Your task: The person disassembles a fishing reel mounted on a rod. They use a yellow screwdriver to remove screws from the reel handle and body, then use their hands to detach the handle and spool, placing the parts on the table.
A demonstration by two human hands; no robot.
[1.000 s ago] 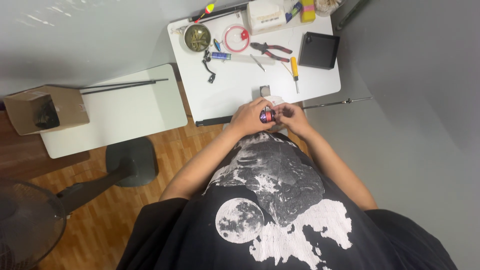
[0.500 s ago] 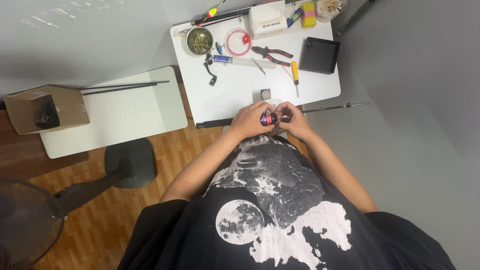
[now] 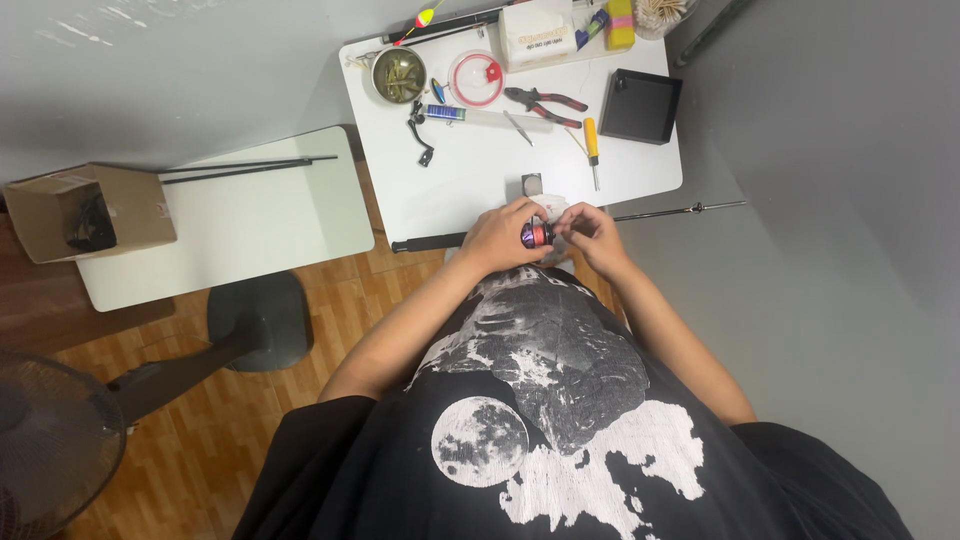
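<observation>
Purple-red reel (image 3: 536, 235) gripped by both hands' fingers (image 3: 560, 228) at white table (image 3: 470, 190) edge.

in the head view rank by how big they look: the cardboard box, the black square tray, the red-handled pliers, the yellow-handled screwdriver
1. Cardboard box, clearly largest.
2. Black square tray.
3. Red-handled pliers.
4. Yellow-handled screwdriver, slightly shorter and much thinner than the pliers.
The last three lie on one table, so their order is fair.

We're looking down on a home hobby corner, a makeshift tackle-repair bench. A small white table (image 3: 470, 185) carries red-handled pliers (image 3: 542, 102), a yellow-handled screwdriver (image 3: 592, 146) and a black tray (image 3: 640, 105) by its far edge. Wooden flooring (image 3: 200, 440), a pedestal fan (image 3: 50, 440) and a cardboard box (image 3: 85, 210) say spare room, not factory.
</observation>
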